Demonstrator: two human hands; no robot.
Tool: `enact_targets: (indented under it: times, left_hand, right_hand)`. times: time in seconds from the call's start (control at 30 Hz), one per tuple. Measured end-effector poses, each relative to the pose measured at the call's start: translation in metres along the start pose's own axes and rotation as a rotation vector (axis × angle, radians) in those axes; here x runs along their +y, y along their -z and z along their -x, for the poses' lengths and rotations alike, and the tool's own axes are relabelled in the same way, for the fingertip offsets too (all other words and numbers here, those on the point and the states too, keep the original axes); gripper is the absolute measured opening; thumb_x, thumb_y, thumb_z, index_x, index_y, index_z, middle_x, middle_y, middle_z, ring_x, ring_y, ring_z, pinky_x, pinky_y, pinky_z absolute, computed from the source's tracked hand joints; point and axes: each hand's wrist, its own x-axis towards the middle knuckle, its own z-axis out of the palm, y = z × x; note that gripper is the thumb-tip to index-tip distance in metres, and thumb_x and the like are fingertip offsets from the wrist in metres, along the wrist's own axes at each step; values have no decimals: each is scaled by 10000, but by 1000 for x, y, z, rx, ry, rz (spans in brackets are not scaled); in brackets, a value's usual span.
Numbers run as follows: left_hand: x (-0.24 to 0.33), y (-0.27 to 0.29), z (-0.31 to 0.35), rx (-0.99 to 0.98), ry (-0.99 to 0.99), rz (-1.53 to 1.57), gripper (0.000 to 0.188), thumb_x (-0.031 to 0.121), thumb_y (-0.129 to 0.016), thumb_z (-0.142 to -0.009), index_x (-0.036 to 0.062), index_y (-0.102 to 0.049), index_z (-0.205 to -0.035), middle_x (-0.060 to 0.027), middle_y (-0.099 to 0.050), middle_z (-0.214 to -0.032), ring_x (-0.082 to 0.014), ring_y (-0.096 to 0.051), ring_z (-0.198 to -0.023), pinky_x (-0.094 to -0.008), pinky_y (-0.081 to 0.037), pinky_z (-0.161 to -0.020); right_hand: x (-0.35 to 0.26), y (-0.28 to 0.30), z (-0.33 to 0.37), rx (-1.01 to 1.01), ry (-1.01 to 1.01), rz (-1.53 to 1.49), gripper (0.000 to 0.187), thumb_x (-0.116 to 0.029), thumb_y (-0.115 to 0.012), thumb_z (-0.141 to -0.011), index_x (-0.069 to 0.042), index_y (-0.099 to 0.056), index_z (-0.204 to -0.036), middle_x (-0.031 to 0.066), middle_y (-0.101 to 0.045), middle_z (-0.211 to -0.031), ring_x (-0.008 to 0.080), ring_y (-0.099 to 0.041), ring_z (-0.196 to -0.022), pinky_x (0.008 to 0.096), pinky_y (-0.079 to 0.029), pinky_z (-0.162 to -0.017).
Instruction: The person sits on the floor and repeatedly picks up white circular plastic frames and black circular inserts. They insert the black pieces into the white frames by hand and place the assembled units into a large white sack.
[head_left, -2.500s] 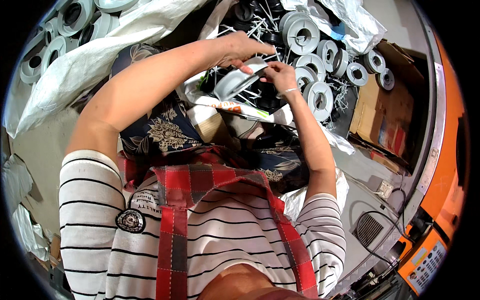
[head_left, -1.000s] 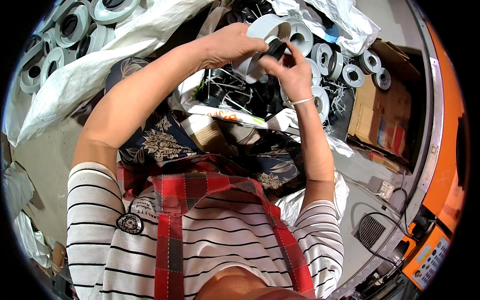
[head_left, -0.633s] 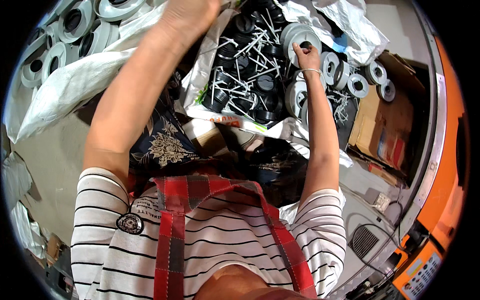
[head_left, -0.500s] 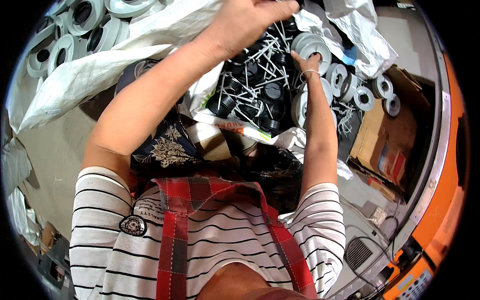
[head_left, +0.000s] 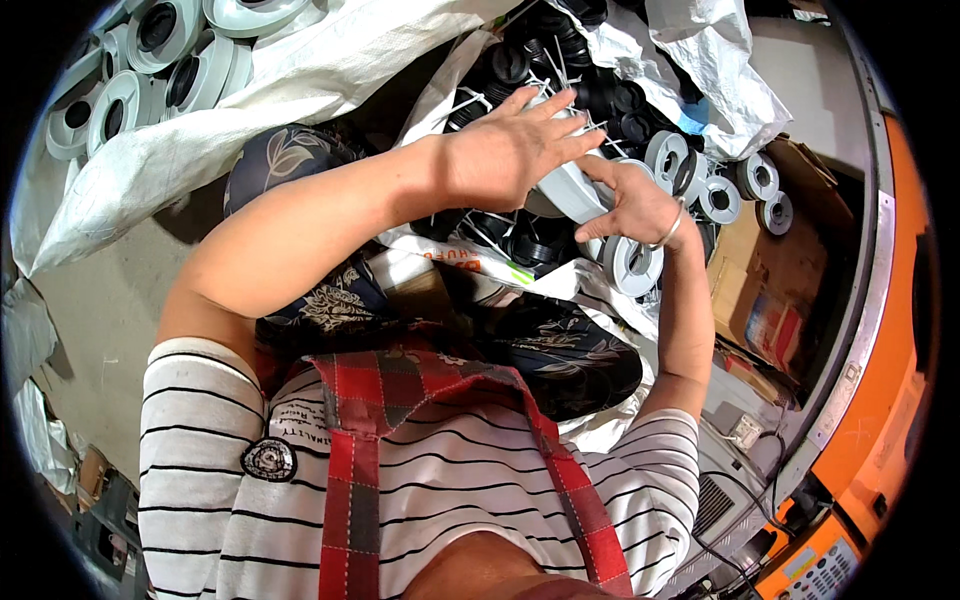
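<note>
My left hand (head_left: pixel 505 158) is stretched over an open white sack, its fingers spread. It lies against or just above a pale grey plastic spool (head_left: pixel 574 192); contact is partly hidden. My right hand (head_left: pixel 642 206) grips that spool from the right, thumb on the near side and fingers on the far side. Beneath both hands are black round ribbed plastic parts (head_left: pixel 540 243) and thin white plastic sticks (head_left: pixel 556 65). Another grey spool (head_left: pixel 633 266) sits just below my right hand.
Large grey flanged rings (head_left: pixel 120 110) fill a white woven sack (head_left: pixel 200 150) at the far left. Several small grey spools (head_left: pixel 719 199) lie to the right, beside a cardboard box (head_left: pixel 770 270). An orange machine (head_left: pixel 868 460) with a keypad stands along the right edge.
My left hand has come down from the far edge toward the right hand. The right hand has drawn nearer, bringing a grey spool from the pile over the black parts.
</note>
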Motion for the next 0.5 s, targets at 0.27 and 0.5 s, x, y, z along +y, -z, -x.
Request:
enact_targets:
  times: [0.27,0.5]
  left_hand:
    - [-37,17,-17,121,908,684,502,439,-711,-701,-3,-666,-934,-81,-645,-688,-153,-617,-631,-305,-492,-570]
    - [-48,17,-27,207,998,852,426,314,-667,-767,-45,-617,-990,-121,-653,-850,-156,-619,-696,-300,-507,-615]
  right_hand:
    - [71,15,-137,787,51,-175,259,-238,-620,-827,-41,-645,-993,67,-671,-947,164,-608,-844,298,-484,-766]
    - [107,-38,-231,596,-119,570,548,-317,-727,-675,-49,-569,-1126,177,-639,-1021,309,-609,-968,348,-481,-817]
